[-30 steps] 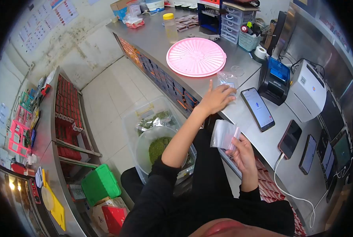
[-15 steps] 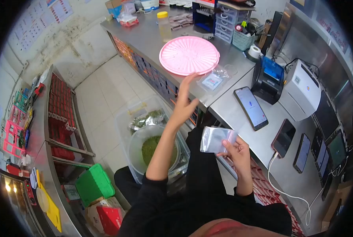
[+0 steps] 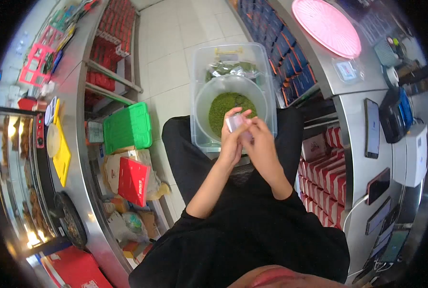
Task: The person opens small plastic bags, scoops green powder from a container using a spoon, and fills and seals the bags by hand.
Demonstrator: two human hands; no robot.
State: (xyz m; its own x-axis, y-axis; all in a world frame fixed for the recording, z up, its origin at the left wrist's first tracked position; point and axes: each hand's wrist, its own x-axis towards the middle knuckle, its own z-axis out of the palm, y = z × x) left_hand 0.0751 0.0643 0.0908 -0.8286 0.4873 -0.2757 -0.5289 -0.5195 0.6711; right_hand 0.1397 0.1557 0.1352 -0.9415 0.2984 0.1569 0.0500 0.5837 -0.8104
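Note:
My left hand (image 3: 231, 140) and my right hand (image 3: 262, 144) meet over a round translucent tub (image 3: 203, 106). Between them is a small stack of clear plastic bags (image 3: 235, 122), and the fingers of both hands close on it. The fingers partly cover the stack. Green dried flakes (image 3: 229, 106) lie in the tub just beyond my hands. The tub stands inside a larger clear plastic bin (image 3: 200, 56), between my knees. Behind the tub, clear bags with green contents (image 3: 233, 70) rest in the same bin.
To the right, the steel counter (image 3: 336, 108) carries a pink round lid (image 3: 326, 26), a small clear packet (image 3: 346, 71) and several phones, one a black phone (image 3: 371, 127). Red and white boxes (image 3: 324, 180) fill the shelf below. A green crate (image 3: 127, 128) stands left.
My view has turned down toward the bin. My left hand has come back from near the pink lid to join my right hand at the bags, now over the tub.

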